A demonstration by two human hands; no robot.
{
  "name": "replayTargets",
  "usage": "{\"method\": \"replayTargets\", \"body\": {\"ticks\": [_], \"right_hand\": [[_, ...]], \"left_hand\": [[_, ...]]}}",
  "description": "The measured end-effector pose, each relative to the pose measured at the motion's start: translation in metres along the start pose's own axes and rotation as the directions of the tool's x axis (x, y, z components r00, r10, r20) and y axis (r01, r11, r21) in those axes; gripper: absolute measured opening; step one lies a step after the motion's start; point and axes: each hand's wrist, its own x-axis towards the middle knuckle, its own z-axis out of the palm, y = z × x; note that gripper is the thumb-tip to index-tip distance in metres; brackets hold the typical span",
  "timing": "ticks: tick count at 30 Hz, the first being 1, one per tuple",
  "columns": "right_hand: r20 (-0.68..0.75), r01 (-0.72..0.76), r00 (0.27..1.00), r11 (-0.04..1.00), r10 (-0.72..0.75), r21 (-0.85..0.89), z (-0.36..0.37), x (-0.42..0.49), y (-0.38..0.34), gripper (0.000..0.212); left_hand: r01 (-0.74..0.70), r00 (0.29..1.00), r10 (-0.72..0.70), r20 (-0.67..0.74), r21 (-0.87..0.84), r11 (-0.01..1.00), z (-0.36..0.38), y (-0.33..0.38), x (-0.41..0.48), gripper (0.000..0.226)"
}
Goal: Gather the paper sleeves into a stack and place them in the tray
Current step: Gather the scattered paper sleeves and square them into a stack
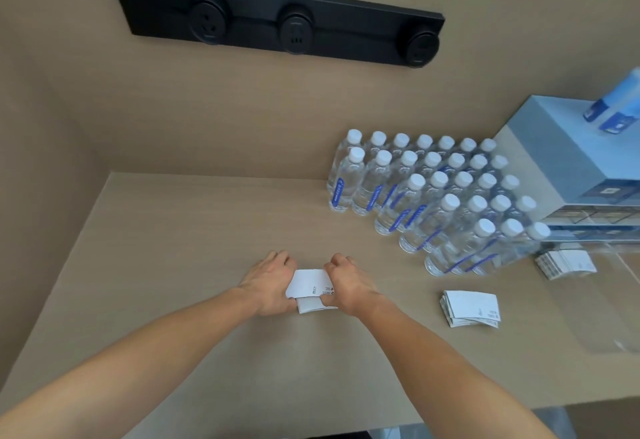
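Note:
A small stack of white paper sleeves lies on the beige counter, squeezed between both my hands. My left hand presses its left side and my right hand grips its right side, thumb on the lower edge. A second loose stack of sleeves rests on the counter to the right. A third stack lies inside a clear plastic tray at the far right, whose walls are hard to make out.
Several rows of capped water bottles stand at the back right. A grey drawer box with blue-and-white packs on top sits behind them. A black socket strip is on the wall. The counter's front edge runs below my forearms.

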Motion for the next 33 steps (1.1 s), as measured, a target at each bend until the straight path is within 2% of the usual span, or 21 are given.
{"method": "replayTargets", "body": {"ticks": [18,26,33], "right_hand": [[0.065,0.03,0.997,0.999,-0.032,0.031,0.026,0.01,0.041,0.053],[0.097,0.024,0.995,0.995,-0.033,0.094,0.037,0.019,0.045,0.052],[0.113,0.006,0.993,0.993,-0.019,0.118,0.04,0.021,0.044,0.056]], "left_hand": [[0.06,0.997,-0.061,0.056,0.013,0.998,0.031,0.025,0.02,0.057],[0.143,0.987,-0.133,0.088,-0.117,0.983,0.046,0.024,0.025,0.06],[0.137,0.987,-0.118,0.109,-0.183,0.973,0.049,0.017,0.029,0.057]]}}
